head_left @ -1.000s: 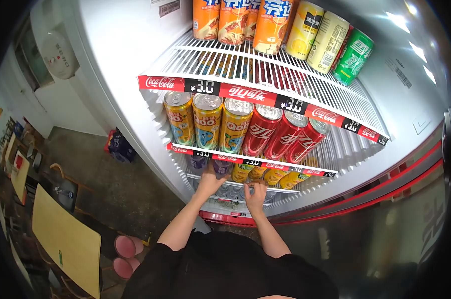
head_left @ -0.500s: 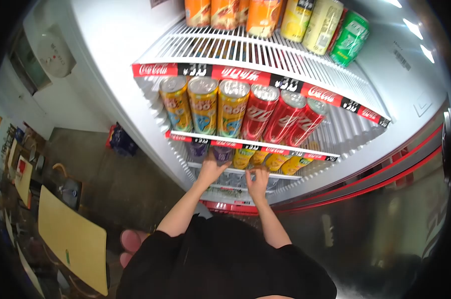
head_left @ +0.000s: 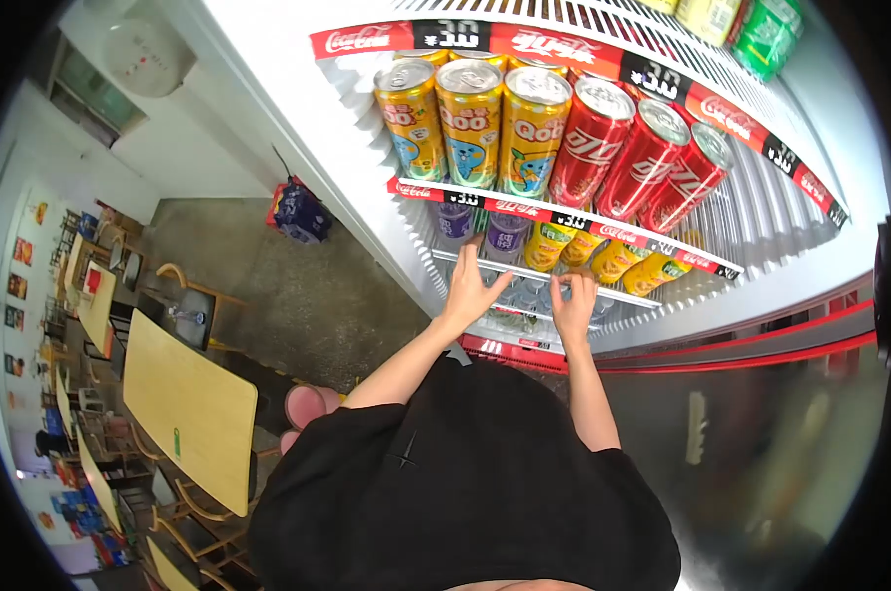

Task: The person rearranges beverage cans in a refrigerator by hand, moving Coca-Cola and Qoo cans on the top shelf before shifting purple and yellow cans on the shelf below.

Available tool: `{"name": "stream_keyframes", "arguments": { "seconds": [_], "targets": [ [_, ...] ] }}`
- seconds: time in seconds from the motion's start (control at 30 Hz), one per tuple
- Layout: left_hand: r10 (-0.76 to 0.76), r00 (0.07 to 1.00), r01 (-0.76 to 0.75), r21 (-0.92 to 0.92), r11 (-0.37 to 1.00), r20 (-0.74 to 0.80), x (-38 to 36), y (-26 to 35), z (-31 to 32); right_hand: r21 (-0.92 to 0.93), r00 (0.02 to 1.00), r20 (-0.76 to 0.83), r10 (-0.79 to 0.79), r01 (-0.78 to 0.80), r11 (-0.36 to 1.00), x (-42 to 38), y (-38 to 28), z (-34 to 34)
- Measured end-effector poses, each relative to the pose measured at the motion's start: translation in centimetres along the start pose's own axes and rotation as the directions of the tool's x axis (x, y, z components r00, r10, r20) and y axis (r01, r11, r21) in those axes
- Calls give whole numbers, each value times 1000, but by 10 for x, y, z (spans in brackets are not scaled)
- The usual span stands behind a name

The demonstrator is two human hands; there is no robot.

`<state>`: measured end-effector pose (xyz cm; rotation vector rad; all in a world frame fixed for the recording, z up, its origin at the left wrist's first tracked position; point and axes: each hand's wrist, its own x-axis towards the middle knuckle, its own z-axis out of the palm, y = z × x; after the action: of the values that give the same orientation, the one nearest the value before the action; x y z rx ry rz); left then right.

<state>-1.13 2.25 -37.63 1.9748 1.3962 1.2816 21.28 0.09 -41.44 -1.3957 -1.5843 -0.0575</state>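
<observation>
In the head view, my left hand [head_left: 473, 290] is at the lower shelf of an opened drinks fridge. Its thumb is spread from the fingers, and its fingertips reach up between two purple-labelled bottles [head_left: 506, 232], close to the right one. My right hand [head_left: 575, 303] is at the front edge of the same shelf, below the yellow-labelled bottles [head_left: 548, 243]. Its fingers are loosely bent, the thumb apart, with nothing visible in them. On the shelf above stand yellow Qoo cans [head_left: 470, 123] and red cola cans [head_left: 591, 143].
Red price strips [head_left: 618, 234] run along the shelf fronts. Clear bottles [head_left: 526, 294] stand on a lower level. A green can [head_left: 766, 37] is up at the right. The fridge door [head_left: 761, 340] stands open at right. Tables [head_left: 191, 409], chairs and pink stools [head_left: 308, 404] are at left.
The view has shifted, so the fridge appears higher and further right. My left hand, earlier up against a purple-labelled bottle, now has its thumb spread away. My right hand stays near the shelf edge.
</observation>
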Motion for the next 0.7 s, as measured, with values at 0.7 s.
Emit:
{"name": "stream_keyframes", "arguments": {
  "seconds": [0.7],
  "targets": [
    [-127, 927, 138, 5, 990, -354, 41, -34, 0, 93, 996, 72, 61, -68, 993, 1, 3, -7]
  ]
}}
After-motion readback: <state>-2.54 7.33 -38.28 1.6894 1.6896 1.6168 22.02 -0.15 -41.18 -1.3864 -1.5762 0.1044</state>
